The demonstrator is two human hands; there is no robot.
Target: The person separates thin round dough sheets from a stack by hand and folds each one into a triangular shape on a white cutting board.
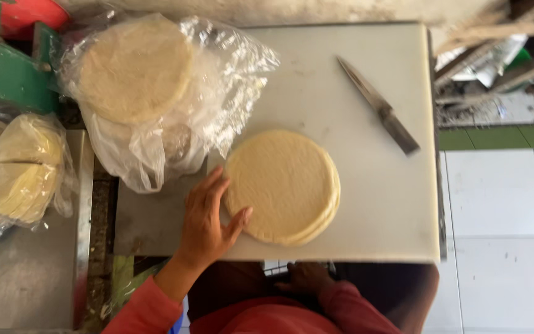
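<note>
A stack of pale round flatbreads (283, 185) lies on a white cutting board (366, 204). My left hand (207, 219) rests flat on the board, fingers apart, its thumb and fingertips touching the stack's left edge. My right hand (306, 278) is low by my lap, below the board's near edge, partly hidden; its fingers look curled and I cannot make out anything in it. A knife (378, 105) lies on the board's far right, apart from both hands.
An opened clear plastic bag with more round flatbreads (136, 68) sits at the board's far left. Bagged flatbread pieces (23, 167) lie on a metal tray (32, 278) at left. White floor tiles (502, 210) are at right.
</note>
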